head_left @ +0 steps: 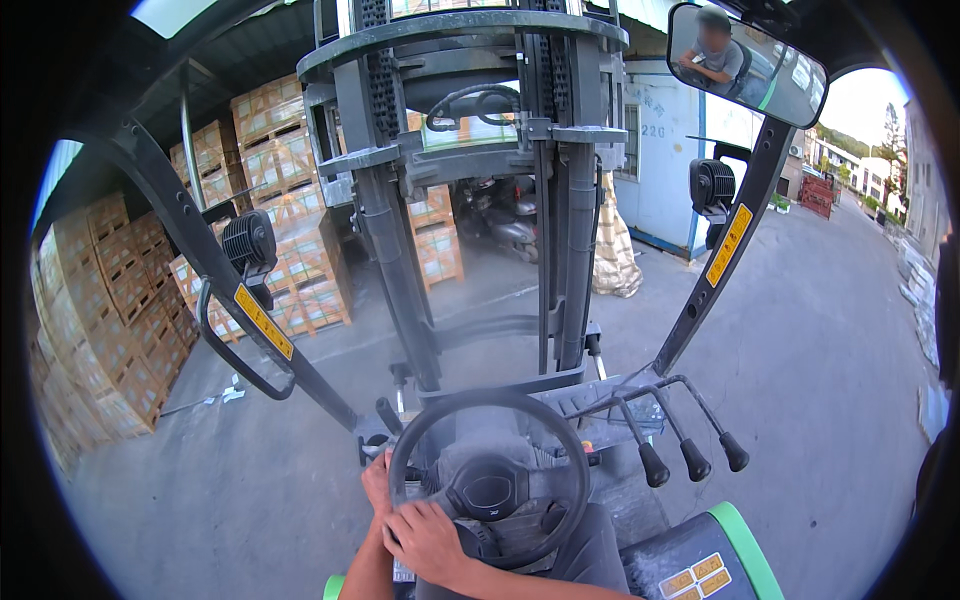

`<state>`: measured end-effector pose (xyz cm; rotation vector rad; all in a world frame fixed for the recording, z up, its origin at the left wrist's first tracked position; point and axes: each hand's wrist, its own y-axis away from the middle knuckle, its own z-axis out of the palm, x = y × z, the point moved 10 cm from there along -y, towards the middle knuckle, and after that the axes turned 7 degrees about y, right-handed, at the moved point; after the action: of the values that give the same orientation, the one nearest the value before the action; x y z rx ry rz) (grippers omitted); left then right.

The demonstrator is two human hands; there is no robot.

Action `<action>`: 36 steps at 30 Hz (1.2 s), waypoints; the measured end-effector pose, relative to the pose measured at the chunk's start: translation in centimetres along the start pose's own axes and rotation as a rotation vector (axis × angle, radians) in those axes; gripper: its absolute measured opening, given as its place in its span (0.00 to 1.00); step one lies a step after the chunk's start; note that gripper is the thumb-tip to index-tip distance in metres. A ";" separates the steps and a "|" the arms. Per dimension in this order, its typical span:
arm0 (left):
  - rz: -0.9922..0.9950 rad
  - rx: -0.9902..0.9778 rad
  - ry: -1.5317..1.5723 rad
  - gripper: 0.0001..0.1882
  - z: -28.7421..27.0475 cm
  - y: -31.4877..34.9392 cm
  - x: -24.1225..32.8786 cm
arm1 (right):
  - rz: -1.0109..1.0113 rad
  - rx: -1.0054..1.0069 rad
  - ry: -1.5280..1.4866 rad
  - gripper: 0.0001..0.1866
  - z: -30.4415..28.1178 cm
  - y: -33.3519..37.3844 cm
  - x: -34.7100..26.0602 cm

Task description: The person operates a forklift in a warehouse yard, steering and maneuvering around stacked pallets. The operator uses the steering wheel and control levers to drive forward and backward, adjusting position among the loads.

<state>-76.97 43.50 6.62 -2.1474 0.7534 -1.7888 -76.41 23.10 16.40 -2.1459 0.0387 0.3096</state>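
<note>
Steering wheel (488, 487), dark and round, sits near the centre, with the mast (574, 230) rising on its far side. From where I stand, the left hand (377, 483) is at the wheel's left side — its fingers are partly hidden, so I cannot tell whether they grip. The right hand (424, 538) reaches across, fingers loosely bent over the left wrist, beside the near-left rim; whether it has hold of anything, I cannot tell. The rim looks stiff and sturdy, probably smooth, perhaps slippery if dusty — and, mounted as it is, should put no weight on the hands. Its outer left and right seem the surest holds. Three levers (697, 460) stand to the right.
</note>
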 end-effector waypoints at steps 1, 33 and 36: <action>-0.001 0.015 -0.035 0.24 0.0 -0.1 0.1 | -0.011 -0.004 -0.028 0.09 -0.6 1.6 -0.1; 0.159 0.013 -0.157 0.13 3.3 2.2 -1.5 | 0.335 0.188 0.104 0.14 -13.6 12.9 13.7; 0.063 0.031 -0.045 0.12 3.5 2.6 -2.8 | 0.240 0.090 0.051 0.15 -11.7 12.9 11.7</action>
<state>-74.46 42.37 2.21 -2.1126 0.7686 -1.7039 -64.61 7.29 9.31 -2.0616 0.3350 0.3843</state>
